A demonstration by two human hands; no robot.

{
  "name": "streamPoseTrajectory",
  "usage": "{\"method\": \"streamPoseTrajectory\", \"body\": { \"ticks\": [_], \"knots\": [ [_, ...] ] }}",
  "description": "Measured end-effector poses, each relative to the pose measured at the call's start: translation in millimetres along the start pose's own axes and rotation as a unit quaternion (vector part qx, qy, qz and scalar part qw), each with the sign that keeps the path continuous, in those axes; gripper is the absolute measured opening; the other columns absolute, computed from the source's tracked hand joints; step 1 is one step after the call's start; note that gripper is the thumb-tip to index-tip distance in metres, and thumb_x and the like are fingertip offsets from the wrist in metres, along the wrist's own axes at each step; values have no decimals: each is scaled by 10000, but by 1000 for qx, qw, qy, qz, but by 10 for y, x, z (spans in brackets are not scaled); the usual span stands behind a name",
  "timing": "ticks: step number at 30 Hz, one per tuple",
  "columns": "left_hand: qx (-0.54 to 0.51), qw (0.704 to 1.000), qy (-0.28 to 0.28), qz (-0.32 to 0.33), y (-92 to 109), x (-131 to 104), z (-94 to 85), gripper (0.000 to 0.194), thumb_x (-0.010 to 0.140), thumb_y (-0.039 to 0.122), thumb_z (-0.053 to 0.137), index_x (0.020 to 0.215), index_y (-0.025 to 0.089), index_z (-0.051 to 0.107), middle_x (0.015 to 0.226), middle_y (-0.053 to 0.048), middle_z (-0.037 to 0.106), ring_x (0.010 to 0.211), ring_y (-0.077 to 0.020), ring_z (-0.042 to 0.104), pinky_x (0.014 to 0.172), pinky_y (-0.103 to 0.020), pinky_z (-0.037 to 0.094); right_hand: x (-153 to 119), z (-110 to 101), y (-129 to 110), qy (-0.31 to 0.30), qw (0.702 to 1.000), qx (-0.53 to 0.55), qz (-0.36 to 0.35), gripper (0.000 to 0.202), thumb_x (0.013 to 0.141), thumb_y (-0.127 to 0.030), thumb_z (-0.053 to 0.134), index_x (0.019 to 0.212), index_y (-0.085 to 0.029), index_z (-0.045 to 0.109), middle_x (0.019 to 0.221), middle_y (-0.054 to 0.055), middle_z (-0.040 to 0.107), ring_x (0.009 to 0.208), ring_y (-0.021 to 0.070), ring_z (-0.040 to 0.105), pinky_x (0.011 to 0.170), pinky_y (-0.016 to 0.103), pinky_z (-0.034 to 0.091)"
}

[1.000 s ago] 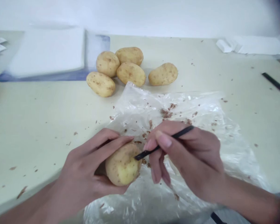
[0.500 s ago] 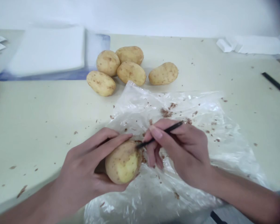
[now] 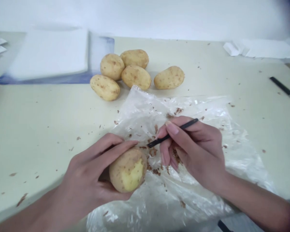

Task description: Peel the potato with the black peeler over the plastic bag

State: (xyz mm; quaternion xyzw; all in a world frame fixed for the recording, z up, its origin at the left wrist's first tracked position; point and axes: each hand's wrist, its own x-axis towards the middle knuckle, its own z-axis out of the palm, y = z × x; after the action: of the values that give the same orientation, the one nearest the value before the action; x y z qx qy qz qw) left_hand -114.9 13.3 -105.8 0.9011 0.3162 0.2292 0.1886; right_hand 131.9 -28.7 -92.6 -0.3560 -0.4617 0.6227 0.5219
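Note:
My left hand (image 3: 87, 174) is wrapped round a potato (image 3: 128, 170) whose skin is off in a pale yellow patch on the side facing me. In my right hand (image 3: 195, 151) a thin black tool (image 3: 165, 138) is pinched between thumb and fingers. Its lower tip is just right of the potato's top, with a small gap between them. Beneath both hands lies a crumpled clear plastic sheet (image 3: 137, 109) strewn with brown peel scraps (image 3: 156, 171).
Several unpeeled potatoes (image 3: 136, 77) lie beyond the sheet. A white stack (image 3: 50, 53) on a blue-edged folder (image 3: 72, 79) is at the back left. White paper (image 3: 268, 48) and a black-handled tool (image 3: 281, 86) are at the right.
My right hand and the black tool have moved right and slightly up, so the tip has come off the potato. My left hand still holds the potato in nearly the same place.

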Motion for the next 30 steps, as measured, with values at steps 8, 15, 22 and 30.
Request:
{"method": "streamPoseTrajectory", "body": {
  "ticks": [8, 15, 22, 30],
  "knots": [
    [15, 1000, -3, 12, 0, 59, -51, 673, 767, 479, 864, 1359, 280, 613, 1261, 32, 602, 1042, 80, 631, 914, 27, 524, 22, -8, 41, -4, 999, -36, 21, 364, 1166, -377, 461, 1059, -33, 511, 771, 23, 613, 631, -32, 613, 588, -3, 527],
    [-1, 1000, 1, 19, 5, 52, -24, 652, 780, 428, 854, 1361, 273, 602, 1250, 27, 611, 1056, 65, 641, 921, 21, 540, -11, 7, 3, -75, 997, -12, 23, 318, 1189, -334, 390, 1124, -49, 516, 821, 19, 635, 677, -50, 624, 628, -9, 535],
    [-26, 1000, 12, -8, 4, 5, 18, 628, 796, 470, 842, 1357, 283, 632, 1257, 21, 607, 1053, 71, 629, 948, 44, 526, 10, -18, 4, -13, 1000, 9, 10, 325, 1179, -342, 423, 1057, -47, 489, 744, 8, 601, 620, -23, 620, 548, -1, 499],
    [-46, 998, 20, -32, -7, -41, 52, 648, 790, 469, 848, 1384, 300, 654, 1285, 8, 621, 1092, 43, 629, 978, 20, 546, 0, -3, 19, -3, 999, -37, 27, 378, 1166, -395, 463, 1049, -38, 504, 762, 25, 609, 601, -23, 597, 567, 15, 519]
  ]
}}
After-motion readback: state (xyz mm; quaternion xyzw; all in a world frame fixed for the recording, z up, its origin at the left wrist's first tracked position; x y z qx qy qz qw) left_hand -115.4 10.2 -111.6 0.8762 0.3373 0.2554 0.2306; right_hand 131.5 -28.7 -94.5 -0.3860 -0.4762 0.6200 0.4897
